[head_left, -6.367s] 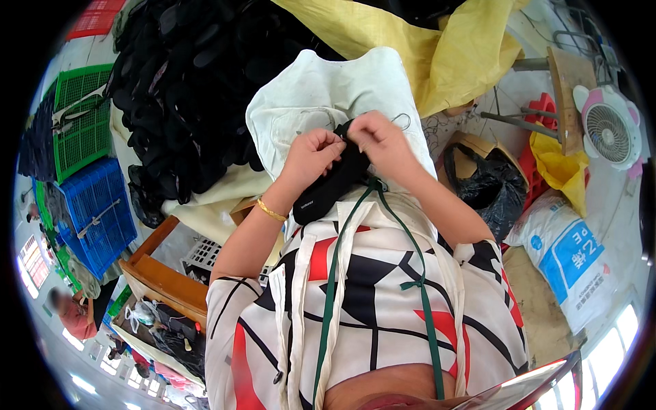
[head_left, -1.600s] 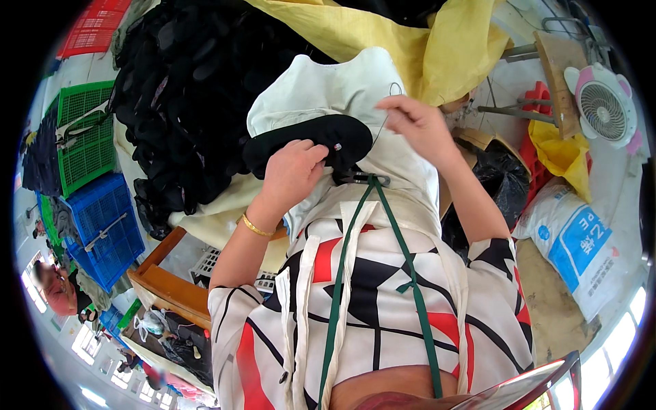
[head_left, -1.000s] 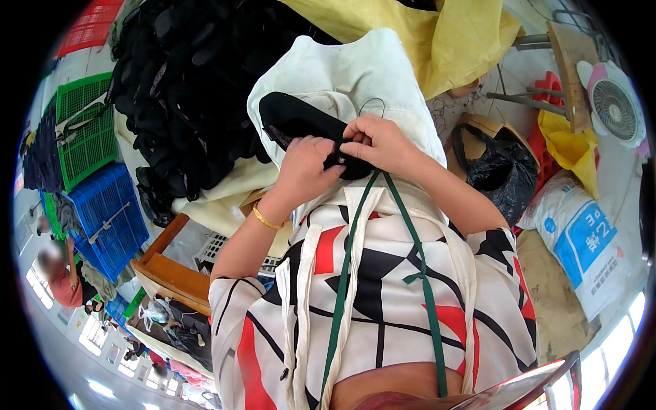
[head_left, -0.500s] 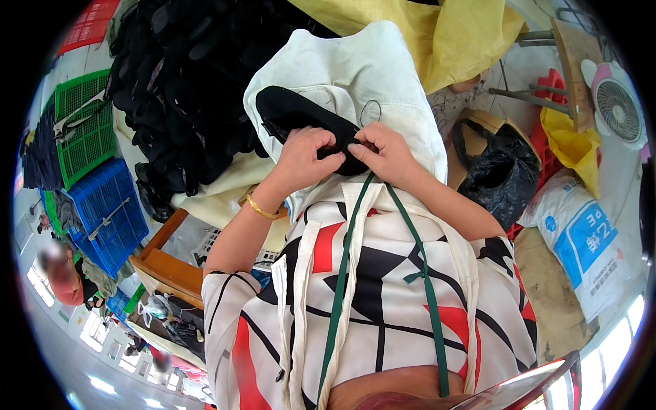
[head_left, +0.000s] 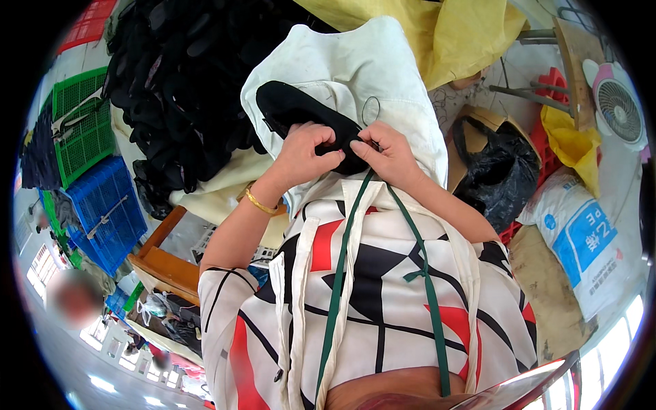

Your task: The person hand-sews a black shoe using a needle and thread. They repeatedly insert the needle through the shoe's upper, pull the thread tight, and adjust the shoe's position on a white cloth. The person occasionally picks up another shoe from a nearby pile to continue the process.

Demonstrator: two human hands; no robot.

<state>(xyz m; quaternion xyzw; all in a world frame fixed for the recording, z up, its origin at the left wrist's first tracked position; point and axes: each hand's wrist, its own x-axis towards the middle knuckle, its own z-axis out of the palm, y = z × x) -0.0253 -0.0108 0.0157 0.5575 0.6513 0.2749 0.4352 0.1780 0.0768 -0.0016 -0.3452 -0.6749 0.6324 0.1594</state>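
A black cloth shoe [head_left: 281,101] lies tilted over the white apron [head_left: 406,82] on my lap. My left hand [head_left: 306,152] is closed on the shoe, its fingers tucked into the opening and the thumb along the near edge. Thumb and forefinger of my right hand [head_left: 387,156] pinch the other end of the shoe. Whatever small part sits between those fingertips is hidden. A thin dark loop [head_left: 370,109] shows on the white cloth just beyond my right hand.
A large heap of black shoes [head_left: 184,89] rises at the far left. Green [head_left: 85,123] and blue crates [head_left: 106,212] stand left. On the right are a black plastic bag [head_left: 502,171] in a carton, a white printed sack [head_left: 574,239] and a fan [head_left: 617,102]. Yellow sheeting [head_left: 451,41] lies ahead.
Both hands keep their hold on the shoe, with the right fingers shifted slightly. The far end of the shoe sits a little higher. At the left, a person in the background has moved.
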